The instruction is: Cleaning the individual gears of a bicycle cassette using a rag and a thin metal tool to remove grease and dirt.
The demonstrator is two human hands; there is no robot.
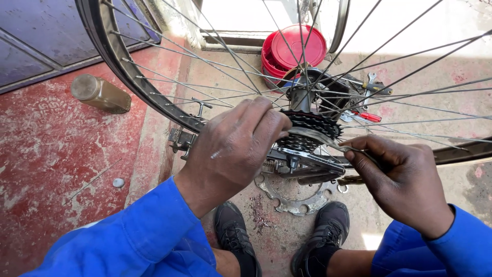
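Observation:
A spoked bicycle wheel [110, 48] stands in front of me, with a black toothed sprocket cluster [313, 124] at its hub. My left hand [233, 149] reaches between the spokes and presses its fingers against the left side of the sprocket cluster. My right hand [397, 179] grips a slim metal tool [328, 141] whose tip lies against the lower right of the sprockets. Under the hub sit a derailleur part [307, 163] and a flat metal chainring [292, 197] on the floor. Both sleeves are blue.
A brown plastic bottle [100, 93] lies on the red painted floor at the left. A red bucket with lid [294, 48] stands behind the wheel. A spanner [371, 84] and a red-handled tool [366, 117] lie beyond the hub. My two black shoes [279, 238] are below.

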